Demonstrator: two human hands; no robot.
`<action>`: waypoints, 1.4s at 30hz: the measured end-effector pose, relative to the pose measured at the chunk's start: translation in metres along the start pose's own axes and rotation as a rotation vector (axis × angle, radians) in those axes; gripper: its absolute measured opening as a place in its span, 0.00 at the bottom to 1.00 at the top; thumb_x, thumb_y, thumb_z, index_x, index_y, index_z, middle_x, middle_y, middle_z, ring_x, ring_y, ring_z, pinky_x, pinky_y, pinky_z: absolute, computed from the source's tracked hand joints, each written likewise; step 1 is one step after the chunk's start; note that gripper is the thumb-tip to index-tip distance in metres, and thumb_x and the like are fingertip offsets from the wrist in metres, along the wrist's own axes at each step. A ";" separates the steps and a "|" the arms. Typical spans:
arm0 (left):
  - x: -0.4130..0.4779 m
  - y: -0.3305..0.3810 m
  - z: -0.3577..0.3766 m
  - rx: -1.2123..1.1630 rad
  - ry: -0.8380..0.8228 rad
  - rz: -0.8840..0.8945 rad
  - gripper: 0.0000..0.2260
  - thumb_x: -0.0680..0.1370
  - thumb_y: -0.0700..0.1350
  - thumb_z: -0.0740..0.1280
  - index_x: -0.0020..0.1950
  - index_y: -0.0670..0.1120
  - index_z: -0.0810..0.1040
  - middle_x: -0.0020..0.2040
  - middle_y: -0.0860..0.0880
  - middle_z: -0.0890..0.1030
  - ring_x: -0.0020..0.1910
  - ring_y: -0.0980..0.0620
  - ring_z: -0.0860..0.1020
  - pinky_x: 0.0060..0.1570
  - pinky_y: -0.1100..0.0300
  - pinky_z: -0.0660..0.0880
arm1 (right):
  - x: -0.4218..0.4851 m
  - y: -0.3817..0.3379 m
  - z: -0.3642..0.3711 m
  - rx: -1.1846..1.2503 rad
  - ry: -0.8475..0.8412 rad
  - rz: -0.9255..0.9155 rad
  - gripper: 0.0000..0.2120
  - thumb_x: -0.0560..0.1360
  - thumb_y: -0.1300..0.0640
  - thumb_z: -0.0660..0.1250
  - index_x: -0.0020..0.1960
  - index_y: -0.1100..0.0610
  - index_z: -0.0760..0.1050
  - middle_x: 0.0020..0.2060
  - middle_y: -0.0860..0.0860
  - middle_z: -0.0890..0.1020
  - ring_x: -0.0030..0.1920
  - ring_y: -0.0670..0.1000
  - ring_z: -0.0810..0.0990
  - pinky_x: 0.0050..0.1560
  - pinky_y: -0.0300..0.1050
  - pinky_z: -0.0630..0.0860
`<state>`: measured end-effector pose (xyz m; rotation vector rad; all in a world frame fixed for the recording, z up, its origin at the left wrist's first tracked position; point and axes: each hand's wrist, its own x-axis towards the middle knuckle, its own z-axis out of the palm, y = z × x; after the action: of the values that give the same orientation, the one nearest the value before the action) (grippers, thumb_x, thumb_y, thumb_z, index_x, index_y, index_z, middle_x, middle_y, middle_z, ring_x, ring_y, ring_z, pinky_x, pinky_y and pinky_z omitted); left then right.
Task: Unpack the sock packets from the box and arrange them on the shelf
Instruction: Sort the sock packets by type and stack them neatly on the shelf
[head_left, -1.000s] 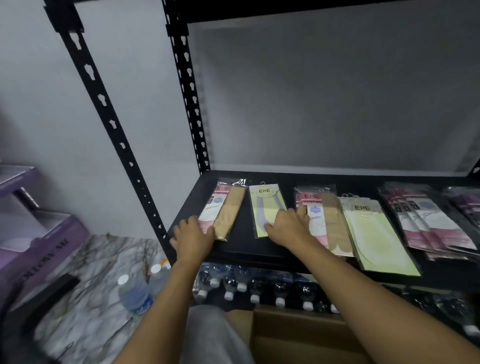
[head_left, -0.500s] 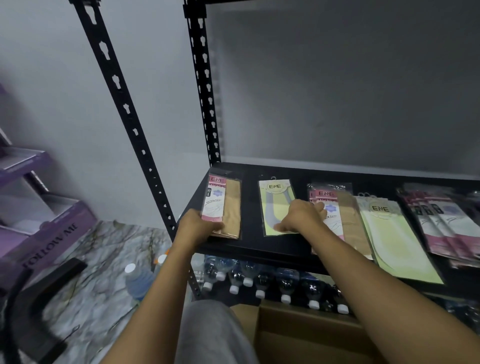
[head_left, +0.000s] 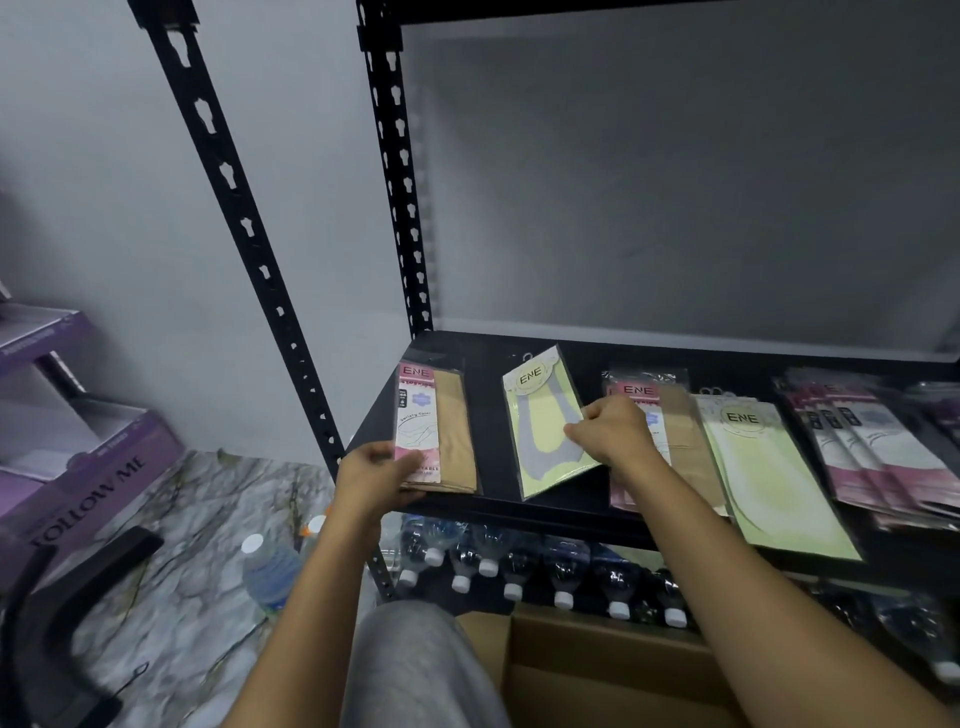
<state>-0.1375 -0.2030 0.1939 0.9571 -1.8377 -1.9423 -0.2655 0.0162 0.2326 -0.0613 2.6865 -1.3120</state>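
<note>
Packets lie face up in a row along the black shelf (head_left: 488, 415), labels toward the wall, which looks like a display order with each kind in its own lane. The left hand (head_left: 374, 475) grips the near end of the pink-and-beige packet (head_left: 434, 426) at the row's nine o'clock end. Its thumb is on top and its fingers are curled under the edge, probably to square the packet with the shelf front.

The right hand (head_left: 615, 434) pinches the three o'clock edge of the yellow-green packet (head_left: 545, 421) between thumb and curled fingers. That packet lies tilted, its top leaning toward eleven o'clock, so the pinch seems meant to swing it straight. Gripping an edge makes sense, since the flat film wrappers look slick and would likely slide under a flat palm.

Toward three o'clock from the right hand lie a second pink packet (head_left: 675, 431), partly hidden by the wrist, a pale yellow packet (head_left: 763, 467) just beside it, and a fanned pile of pink packets (head_left: 883, 457).

The cardboard box (head_left: 597, 660) sits at six o'clock below the shelf, between the forearms. Its inside is hidden, so I cannot tell how many packets remain. Water bottles (head_left: 519, 566) lie under the shelf.
</note>
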 end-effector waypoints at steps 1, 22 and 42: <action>-0.003 -0.001 0.001 -0.018 0.003 0.017 0.11 0.76 0.36 0.71 0.56 0.38 0.74 0.52 0.39 0.82 0.48 0.41 0.84 0.36 0.56 0.83 | -0.004 0.003 -0.003 0.053 0.012 -0.016 0.03 0.72 0.63 0.69 0.44 0.63 0.78 0.37 0.53 0.79 0.37 0.51 0.76 0.41 0.44 0.74; -0.078 0.017 0.121 -0.204 -0.276 0.206 0.14 0.76 0.37 0.71 0.60 0.42 0.75 0.46 0.44 0.86 0.45 0.46 0.85 0.43 0.55 0.81 | -0.065 0.082 -0.134 0.615 0.312 -0.075 0.13 0.74 0.64 0.69 0.58 0.57 0.75 0.40 0.46 0.80 0.40 0.44 0.79 0.44 0.40 0.75; -0.085 0.009 0.193 0.043 -0.297 0.207 0.11 0.74 0.37 0.73 0.54 0.43 0.77 0.46 0.45 0.85 0.43 0.49 0.85 0.38 0.59 0.80 | -0.053 0.139 -0.175 0.255 0.457 -0.009 0.19 0.74 0.59 0.69 0.64 0.62 0.74 0.55 0.57 0.81 0.50 0.54 0.79 0.54 0.46 0.75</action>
<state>-0.2014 -0.0027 0.2171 0.4835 -2.0507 -2.0066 -0.2363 0.2437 0.2351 0.2893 2.8361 -1.8526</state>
